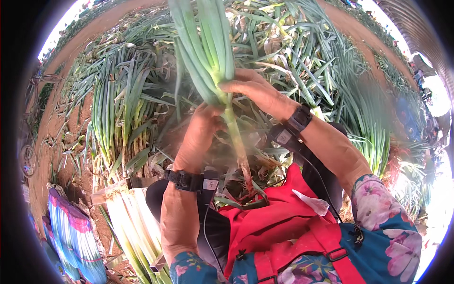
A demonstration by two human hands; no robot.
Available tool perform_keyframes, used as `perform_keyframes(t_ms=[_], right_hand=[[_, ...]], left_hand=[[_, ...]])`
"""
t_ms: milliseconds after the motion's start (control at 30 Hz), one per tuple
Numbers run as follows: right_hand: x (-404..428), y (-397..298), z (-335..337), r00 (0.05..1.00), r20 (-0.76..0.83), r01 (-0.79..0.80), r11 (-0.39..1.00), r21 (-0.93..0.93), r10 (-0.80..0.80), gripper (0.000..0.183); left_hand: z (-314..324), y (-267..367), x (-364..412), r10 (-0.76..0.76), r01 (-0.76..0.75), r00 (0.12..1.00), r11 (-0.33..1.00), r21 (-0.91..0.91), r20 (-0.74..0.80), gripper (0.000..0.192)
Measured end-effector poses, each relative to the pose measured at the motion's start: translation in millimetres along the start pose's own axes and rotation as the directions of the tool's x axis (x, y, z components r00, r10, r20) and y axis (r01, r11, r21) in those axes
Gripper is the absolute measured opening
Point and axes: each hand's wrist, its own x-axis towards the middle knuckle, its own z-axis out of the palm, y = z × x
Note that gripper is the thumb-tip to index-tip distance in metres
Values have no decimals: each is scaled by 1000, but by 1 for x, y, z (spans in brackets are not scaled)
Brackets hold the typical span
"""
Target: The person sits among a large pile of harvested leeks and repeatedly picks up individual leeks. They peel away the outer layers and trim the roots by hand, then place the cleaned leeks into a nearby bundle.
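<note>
A large green onion (236, 131) stands upright in front of me, its leaves fanning out toward the top of the view. Its brownish, soil-stained root end reaches down to the red apron (262, 220) on my lap. My right hand (248, 85) grips it from the right where the leaves split, with the thumb across the front. Lower and on the other side, my left hand (211, 115) holds the stem just below the leaves; some of its fingers are hidden behind the plant. Both wrists wear black straps with cabled devices.
Heaped green onions (301, 60) cover the ground ahead, with an upright bunch (110, 117) at left. Peeled white stalks (133, 220) lie in a metal frame (106, 196) beside my left knee. Blue-wrapped bundles (76, 238) lie farther left. Another onion bunch (376, 149) is at right.
</note>
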Motion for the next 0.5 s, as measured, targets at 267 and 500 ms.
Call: perform_keyframes(t_ms=[267, 500], right_hand=[[-10, 24, -18, 997, -15, -73, 997, 19, 73, 42], [-11, 42, -26, 996, -71, -45, 999, -9, 44, 42]], left_hand=[[16, -26, 11, 42, -25, 997, 973, 230, -67, 38], [21, -46, 32, 155, -129, 983, 966, 225, -100, 41]])
